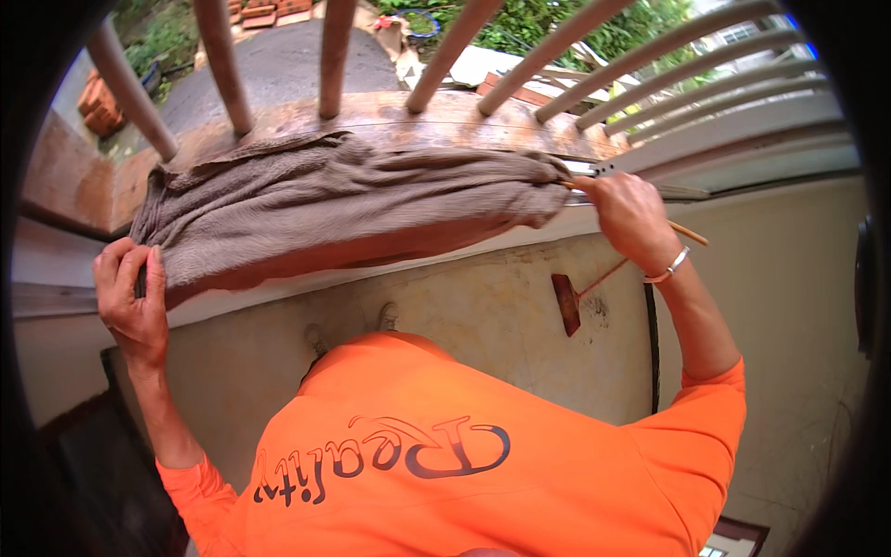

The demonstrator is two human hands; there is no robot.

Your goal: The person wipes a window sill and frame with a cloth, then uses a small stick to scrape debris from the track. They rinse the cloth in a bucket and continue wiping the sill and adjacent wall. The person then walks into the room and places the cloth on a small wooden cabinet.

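Observation:
A grey-brown cloth (334,202), perhaps a towel or garment, stretches across the window sill, with a reddish-brown strip showing along its lower side. At the left end, my left hand (136,292) pinches the gathered fabric between thumb and fingers. My right hand (626,212) grips a thin yellowish stick (689,232) at the other end; the stick's tip meets the bunched cloth. Folds hide how far the stick runs inside the fabric.
Upright bars (334,63) stand along the outer edge of the wooden sill (445,122). A sliding window frame (752,139) is at the right. Below, a red-headed broom or squeegee (567,305) rests on the floor (487,306). Bricks (104,104) lie outside.

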